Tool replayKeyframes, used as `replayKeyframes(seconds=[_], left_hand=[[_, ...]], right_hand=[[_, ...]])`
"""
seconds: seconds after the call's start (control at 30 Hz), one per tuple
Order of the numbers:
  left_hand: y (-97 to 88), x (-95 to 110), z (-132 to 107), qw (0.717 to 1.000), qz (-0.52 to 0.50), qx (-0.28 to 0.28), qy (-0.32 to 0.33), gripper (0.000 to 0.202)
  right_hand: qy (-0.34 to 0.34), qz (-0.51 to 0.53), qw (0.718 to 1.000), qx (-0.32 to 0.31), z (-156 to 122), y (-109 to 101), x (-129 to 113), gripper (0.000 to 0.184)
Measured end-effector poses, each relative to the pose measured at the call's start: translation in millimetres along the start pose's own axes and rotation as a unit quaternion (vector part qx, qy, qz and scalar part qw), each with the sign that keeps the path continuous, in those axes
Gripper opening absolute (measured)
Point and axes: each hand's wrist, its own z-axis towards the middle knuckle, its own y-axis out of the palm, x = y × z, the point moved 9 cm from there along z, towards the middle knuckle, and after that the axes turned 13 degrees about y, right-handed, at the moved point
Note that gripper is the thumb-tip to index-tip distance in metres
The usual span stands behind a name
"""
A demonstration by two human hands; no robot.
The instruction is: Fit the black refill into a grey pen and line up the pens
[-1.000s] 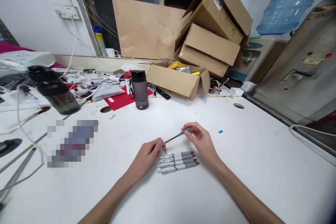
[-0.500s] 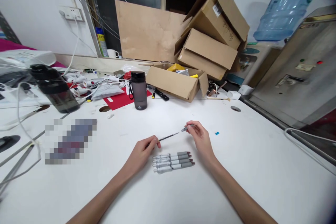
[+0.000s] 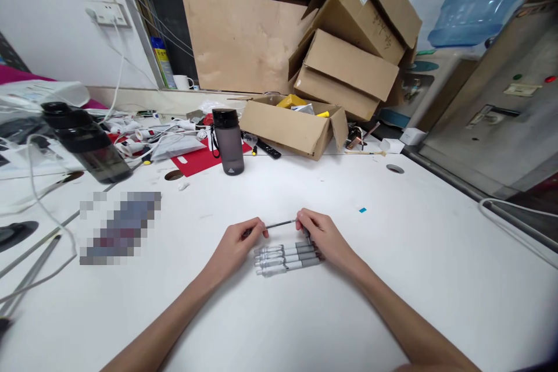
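Note:
A thin dark pen refill [image 3: 281, 224] spans the gap between both hands, just above the table. My left hand [image 3: 239, 244] is closed, thumb and fingers pinching the refill's left end. My right hand [image 3: 321, 232] pinches at the right end, its fingertips covering the refill's tip. A small dark grey pen part [image 3: 307, 236] sticks out below the right fingers, partly hidden by them. Several pens [image 3: 288, 261] with clear, white and grey barrels lie side by side just below the hands; my right hand hides part of their right ends.
A small blue piece [image 3: 362, 210] lies right of my hands. Farther back stand a dark water bottle [image 3: 230, 148], an open cardboard box [image 3: 283, 126] and a black remote [image 3: 268, 149]. Another bottle [image 3: 93, 148], cables and a pixelated object [image 3: 126, 226] are at left.
My right hand has moved left and closed at the refill's tip. The grey pen part has turned from pointing at the refill to hanging below my fingers. The view has shifted slightly.

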Motion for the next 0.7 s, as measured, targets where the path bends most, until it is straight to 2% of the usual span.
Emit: replayKeyframes(seconds=[0.4,0.53,0.7], left_hand=[[-0.8,3.2,-1.8,1.0,-0.005,0.002,0.005,0.048],[-1.8,-0.8,-1.7,1.0,-0.014,0.01,-0.004,0.048],[-5.1,-4.4,-1.1,1.0,-0.01,0.024,-0.014,0.05]], right_hand=[[0.024,0.029,0.999,-0.021,3.6,0.8,8.2,0.04],[-0.027,0.011,1.0,0.003,9.2,-18.7,1.5,0.041],[-0.028,0.026,0.998,0.055,19.8,-56.6,7.5,0.043]])
